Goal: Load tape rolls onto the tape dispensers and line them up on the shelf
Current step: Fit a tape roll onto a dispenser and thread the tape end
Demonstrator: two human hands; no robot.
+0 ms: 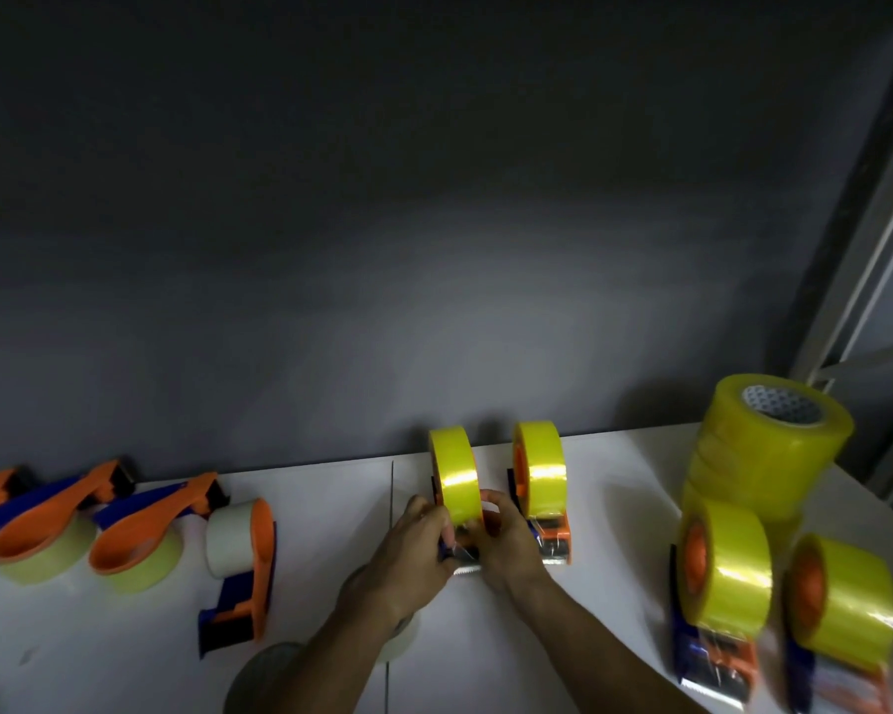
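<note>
Yellow glossy tape, wound in a thick roll (455, 474), stands on edge in the orange-and-blue plastic dispenser (457, 551) at lower centre of the frame, close to the dark back wall on the white shelf (331, 584). Both hands are at its front end: the left hand (418, 538) curls round the dispenser's near-left side, and the right hand (503, 541) pinches at the roll's lower edge just above the serrated metal blade (466, 573); exactly what the fingertips grip is hidden and blurred. The step in hand looks like feeding the free tape end to the cutter. To do it well, I would judge, the left hand should pin the body flat so it cannot slide or tip, while the right draws the end straight down the middle, keeping it off the blade teeth and free of folds. Just to the right stands a second loaded yellow-roll dispenser (540, 487), near but apart, and the 2 seem roughly level with each other. At lower right 2 more loaded dispensers (723, 574) (846, 605) sit nearer the shelf's front edge, before a tall stack of spare yellow rolls (764, 450). At left, 3 dispensers with pale tape lie on their sides or tilted (42, 538) (140, 543) (243, 548), not yet lined up.
</note>
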